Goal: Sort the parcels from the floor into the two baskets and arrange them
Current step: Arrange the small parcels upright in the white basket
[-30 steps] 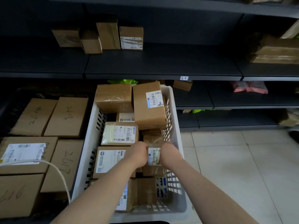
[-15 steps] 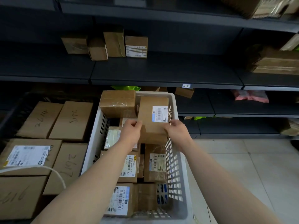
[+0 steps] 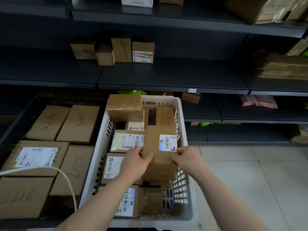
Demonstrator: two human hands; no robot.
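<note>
A white slatted basket (image 3: 185, 130) stands on the floor, packed with several brown cardboard parcels. Both hands grip one tall brown parcel with a white barcode label (image 3: 160, 147) at the basket's right side, above other parcels. My left hand (image 3: 136, 164) holds its left edge, my right hand (image 3: 186, 160) its right edge. A taped brown parcel (image 3: 125, 107) lies on top at the far left of the basket. To the left, a dark basket (image 3: 20, 120) holds larger boxes with handwritten numbers.
Dark metal shelving (image 3: 166, 80) rises behind the baskets, with small parcels (image 3: 116, 50) on the middle shelf and a pink bag (image 3: 258, 101) lower right. A white cable (image 3: 50, 170) crosses the left boxes. Light floor tiles (image 3: 250, 180) lie to the right.
My hands left a small parcel low in the basket, took hold of the tall labelled parcel at the far right, and drew it toward me.
</note>
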